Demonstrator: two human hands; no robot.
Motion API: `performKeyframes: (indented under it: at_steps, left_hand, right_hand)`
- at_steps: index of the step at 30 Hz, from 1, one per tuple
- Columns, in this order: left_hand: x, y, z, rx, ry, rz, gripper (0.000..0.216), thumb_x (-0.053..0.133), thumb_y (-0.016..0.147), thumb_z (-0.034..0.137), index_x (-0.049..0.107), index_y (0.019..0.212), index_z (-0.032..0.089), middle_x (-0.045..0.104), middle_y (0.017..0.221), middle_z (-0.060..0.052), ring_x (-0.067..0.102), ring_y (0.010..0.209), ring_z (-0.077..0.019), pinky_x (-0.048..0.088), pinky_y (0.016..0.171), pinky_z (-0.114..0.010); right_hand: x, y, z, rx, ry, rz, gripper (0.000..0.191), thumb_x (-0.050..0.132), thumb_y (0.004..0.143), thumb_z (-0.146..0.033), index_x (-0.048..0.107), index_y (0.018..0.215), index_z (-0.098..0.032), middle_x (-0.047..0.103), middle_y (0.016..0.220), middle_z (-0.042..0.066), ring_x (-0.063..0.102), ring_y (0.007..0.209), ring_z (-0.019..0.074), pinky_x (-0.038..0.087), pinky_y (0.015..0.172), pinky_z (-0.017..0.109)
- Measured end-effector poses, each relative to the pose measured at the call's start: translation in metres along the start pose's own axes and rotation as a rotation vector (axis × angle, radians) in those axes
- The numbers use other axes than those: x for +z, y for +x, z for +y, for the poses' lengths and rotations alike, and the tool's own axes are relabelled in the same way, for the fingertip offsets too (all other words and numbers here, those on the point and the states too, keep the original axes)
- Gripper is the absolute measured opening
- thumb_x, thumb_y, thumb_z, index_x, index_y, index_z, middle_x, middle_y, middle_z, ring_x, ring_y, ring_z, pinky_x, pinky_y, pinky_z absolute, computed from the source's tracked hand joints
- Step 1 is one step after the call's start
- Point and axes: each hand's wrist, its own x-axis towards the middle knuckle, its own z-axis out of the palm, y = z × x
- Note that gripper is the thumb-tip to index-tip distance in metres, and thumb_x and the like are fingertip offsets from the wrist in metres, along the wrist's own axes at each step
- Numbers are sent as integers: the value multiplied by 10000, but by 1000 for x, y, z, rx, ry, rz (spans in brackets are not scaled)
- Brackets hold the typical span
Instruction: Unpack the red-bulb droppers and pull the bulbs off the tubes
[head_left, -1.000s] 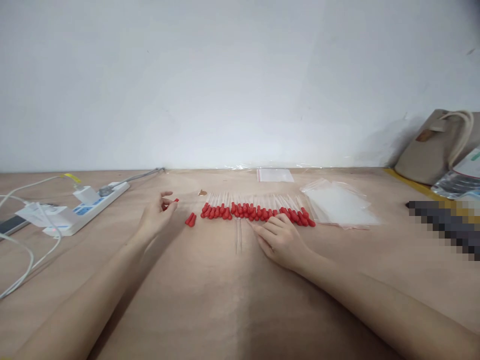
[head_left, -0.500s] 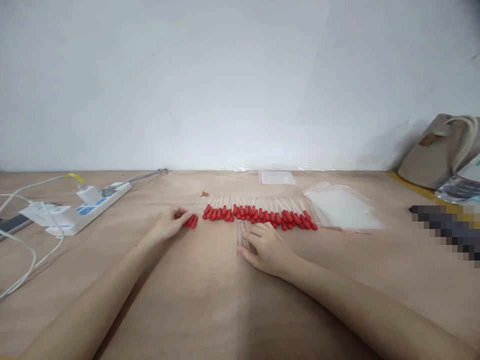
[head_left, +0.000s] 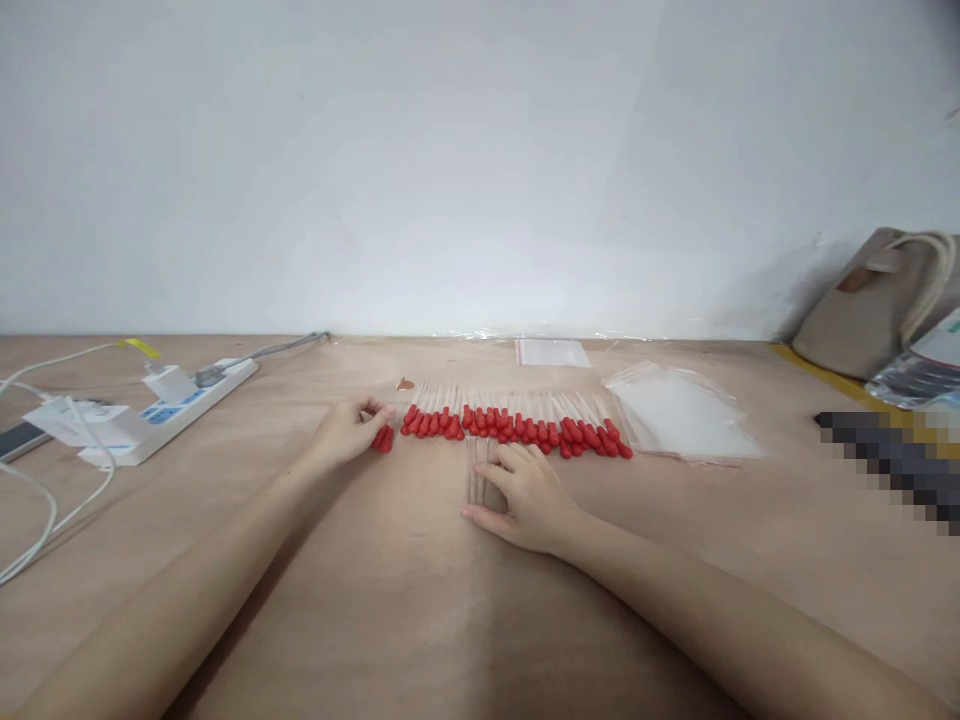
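Note:
A long row of clear glass droppers with red rubber bulbs (head_left: 517, 424) lies across the wooden table. Loose red bulbs (head_left: 383, 438) lie at the row's left end, and my left hand (head_left: 351, 429) has its fingertips pinched on them. Bare clear glass tubes (head_left: 475, 468) lie in front of the row. My right hand (head_left: 525, 492) rests curled on the table with its fingers over the near ends of those tubes. I cannot make out whether a tube is held between the fingers.
A stack of clear zip bags (head_left: 679, 412) lies right of the row, a single small bag (head_left: 551, 351) by the wall. A white power strip with plugs and cables (head_left: 161, 412) and a phone (head_left: 19, 438) lie at the left. A beige bag (head_left: 877, 298) stands at the far right.
My left hand, raised with a red bulb a second ago, has come down to the loose bulbs. My right hand has drawn back from the row onto the bare tubes.

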Motion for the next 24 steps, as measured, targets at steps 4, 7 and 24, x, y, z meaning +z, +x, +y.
performKeyframes:
  at_steps: [4, 7, 24]
  left_hand:
    - [15, 21, 4, -11, -98, -71, 399, 505, 684, 566, 580, 659, 175, 581, 532, -2, 521, 497, -131, 341, 487, -224]
    - [22, 30, 5, -19, -124, -111, 426, 517, 657, 594, 569, 598, 175, 566, 490, -2, 513, 467, -131, 335, 463, -224]
    - [24, 29, 13, -70, -134, -157, 284, 602, 605, 453, 557, 557, 177, 532, 425, 17, 499, 430, -131, 323, 444, -224]
  right_hand:
    - [2, 1, 2, -56, 45, -1, 447, 542, 761, -497, 557, 1089, -194, 487, 1096, 111, 447, 967, 217, 351, 782, 351]
    - [2, 3, 3, -115, 87, -33, 444, 530, 775, -491, 551, 1109, -199, 454, 1154, 121, 423, 1034, 228, 353, 827, 372]
    - [0, 3, 3, -112, 103, -92, 392, 517, 796, -449, 558, 1091, -194, 479, 1113, 114, 432, 1029, 220, 351, 848, 380]
